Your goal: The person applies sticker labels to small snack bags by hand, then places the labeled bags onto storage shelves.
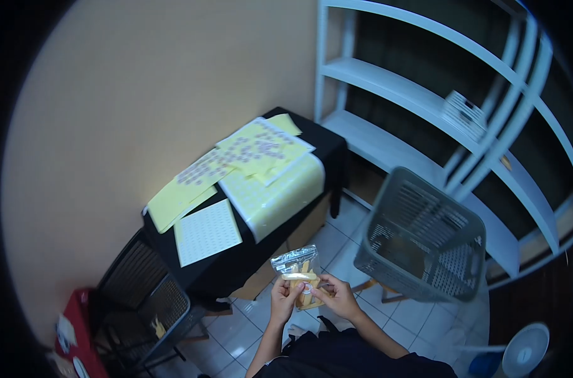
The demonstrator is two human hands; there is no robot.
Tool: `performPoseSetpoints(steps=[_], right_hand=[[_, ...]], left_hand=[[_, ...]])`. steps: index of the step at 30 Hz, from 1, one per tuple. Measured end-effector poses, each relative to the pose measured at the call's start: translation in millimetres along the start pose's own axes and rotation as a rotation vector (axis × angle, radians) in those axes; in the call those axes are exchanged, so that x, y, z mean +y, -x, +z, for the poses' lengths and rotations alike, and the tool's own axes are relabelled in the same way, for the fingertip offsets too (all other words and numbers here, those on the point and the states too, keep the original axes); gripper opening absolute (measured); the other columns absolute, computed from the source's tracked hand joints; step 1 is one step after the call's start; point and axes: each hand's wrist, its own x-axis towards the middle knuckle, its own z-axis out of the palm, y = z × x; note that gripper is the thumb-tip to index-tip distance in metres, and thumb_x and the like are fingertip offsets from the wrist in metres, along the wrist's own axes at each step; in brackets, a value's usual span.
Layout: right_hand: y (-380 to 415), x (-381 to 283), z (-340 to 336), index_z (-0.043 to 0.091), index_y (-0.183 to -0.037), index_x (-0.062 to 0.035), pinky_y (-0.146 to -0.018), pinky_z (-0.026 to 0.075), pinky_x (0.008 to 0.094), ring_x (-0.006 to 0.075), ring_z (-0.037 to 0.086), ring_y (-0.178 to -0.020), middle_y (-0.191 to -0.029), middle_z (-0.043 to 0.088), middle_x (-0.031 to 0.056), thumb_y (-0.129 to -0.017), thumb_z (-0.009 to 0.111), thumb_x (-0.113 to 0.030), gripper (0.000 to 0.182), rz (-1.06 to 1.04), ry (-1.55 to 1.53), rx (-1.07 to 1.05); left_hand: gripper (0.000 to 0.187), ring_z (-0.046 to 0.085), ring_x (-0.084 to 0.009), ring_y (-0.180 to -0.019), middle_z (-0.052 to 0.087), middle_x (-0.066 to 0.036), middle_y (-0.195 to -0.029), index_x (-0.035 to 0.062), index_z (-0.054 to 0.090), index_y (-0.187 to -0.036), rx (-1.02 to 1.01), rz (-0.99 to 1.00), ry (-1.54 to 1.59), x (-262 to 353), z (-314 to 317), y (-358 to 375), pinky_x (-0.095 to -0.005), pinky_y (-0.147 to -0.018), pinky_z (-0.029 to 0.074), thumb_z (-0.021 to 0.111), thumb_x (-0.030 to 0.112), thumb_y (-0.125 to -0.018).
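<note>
Left hand and right hand, fingers curled closed, jointly grip a clear plastic packet of yellowish contents, held in front of the body between the black-draped table and the grey basket.

Black table w/ sticker sheets, grey basket, white shelving.

No legible text anywhere. Yellow and white paper sheets on the black-draped table carry grids of small round marks, too small to read. Clear plastic packet, held in both hands, shows a small label, unreadable at this resolution.
</note>
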Motion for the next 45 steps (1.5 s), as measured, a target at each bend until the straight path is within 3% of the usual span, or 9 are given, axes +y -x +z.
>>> performPoseSetpoints(steps=[5, 10, 17, 22, 31, 36, 40, 43, 45], right_hand=[[45, -6, -53, 0.047, -0.111, 0.0032, -0.073, 0.047, 0.0263, 0.0143, 0.056, -0.086, -0.095, 0.058, 0.0127, -0.075, 0.064, -0.013, 0.043, -0.136, 0.257, 0.113], [76, 13, -105, 0.051, -0.107, 0.0025, -0.073, 0.047, 0.0252, 0.0141, 0.058, -0.084, -0.093, 0.059, 0.0117, -0.072, 0.067, -0.013, 0.042, -0.103, 0.025, 0.325], [112, 27, -262, 0.051, -0.102, 0.001, -0.06, 0.04, 0.0162, 0.0051, 0.051, -0.069, -0.084, 0.058, 0.0026, -0.073, 0.064, -0.005, 0.032, -0.237, -0.108, 0.857], [145, 4, -475, 0.045, -0.11, 0.0014, -0.051, 0.037, 0.0171, 0.0031, 0.043, -0.058, -0.072, 0.05, 0.0001, -0.083, 0.053, -0.012, 0.032, -0.339, 0.071, 1.318], [95, -43, -791, 0.044, -0.111, 0.002, -0.049, 0.05, 0.0226, 0.0128, 0.058, -0.061, -0.076, 0.058, 0.0112, -0.079, 0.059, -0.019, 0.041, -0.426, 0.189, 1.521], [58, -30, -873, 0.049, -0.106, 0.0028, -0.045, 0.05, 0.0237, 0.0165, 0.06, -0.056, -0.073, 0.059, 0.014, -0.076, 0.062, -0.021, 0.04, -0.285, 0.189, 1.575], [43, -25, -895, 0.054, -0.099, 0.0034, -0.047, 0.05, 0.0278, 0.0213, 0.06, -0.053, -0.067, 0.059, 0.0138, -0.074, 0.063, -0.023, 0.038, -0.178, 0.38, 1.586], [48, -30, -889, 0.051, -0.107, 0.0, -0.067, 0.048, 0.0391, 0.0301, 0.06, -0.078, -0.089, 0.058, 0.0176, -0.078, 0.057, -0.031, 0.043, 0.064, 0.781, 1.559], [48, -58, -835, 0.044, -0.12, -0.0107, -0.089, 0.031, 0.0498, 0.0385, 0.039, -0.111, -0.121, 0.04, 0.0203, -0.081, 0.049, -0.038, 0.048, -0.061, 1.352, 1.56]], left_hand=[[0.027, 0.055, -0.0145, -0.09, 0.056, -0.011, -0.099, -0.0005, 0.046, -0.104, -0.15, -0.057, -0.021, -15, 49, -8, -0.0258, -0.078, 0.043, 0.055, 0.002, -0.078], [0.027, 0.056, -0.0137, -0.088, 0.057, -0.009, -0.096, 0.0004, 0.048, -0.1, -0.269, -0.143, 0.046, -38, 115, -22, -0.026, -0.079, 0.044, 0.059, 0.0, -0.075], [0.087, 0.033, -0.0238, -0.117, 0.022, -0.012, -0.133, 0.0176, 0.003, -0.133, -0.663, -0.131, -0.062, -109, 234, -45, -0.0394, -0.092, 0.032, 0.064, 0.004, -0.072], [0.049, 0.044, -0.0214, -0.107, 0.036, -0.011, -0.125, 0.0074, 0.022, -0.127, -0.528, -0.268, -0.059, -174, 325, -44, -0.0325, -0.084, 0.04, 0.045, 0.008, -0.085], [0.043, 0.047, -0.0216, -0.105, 0.041, -0.015, -0.119, 0.0006, 0.027, -0.122, -0.394, -0.313, -0.194, -208, 366, -40, -0.0308, -0.087, 0.039, 0.048, 0.007, -0.085], [0.037, 0.052, -0.0151, -0.091, 0.051, -0.008, -0.104, 0.0047, 0.033, -0.119, -0.253, -0.301, -0.333, -225, 340, -37, -0.0247, -0.073, 0.042, 0.048, 0.011, -0.086], [0.039, 0.047, -0.018, -0.1, 0.047, -0.007, -0.114, 0.0059, 0.039, -0.119, -0.178, -0.233, -0.399, -235, 330, -37, -0.0295, -0.081, 0.041, 0.05, 0.021, -0.085], [0.038, 0.048, -0.0167, -0.097, 0.049, -0.007, -0.111, 0.0054, 0.04, -0.118, -0.133, -0.247, -0.394, -236, 334, -37, -0.0284, -0.078, 0.042, 0.051, 0.021, -0.085], [0.037, 0.048, -0.0159, -0.096, 0.049, -0.007, -0.109, 0.0051, 0.04, -0.117, -0.134, -0.228, -0.424, -243, 333, -39, -0.0275, -0.077, 0.042, 0.052, 0.02, -0.085]])
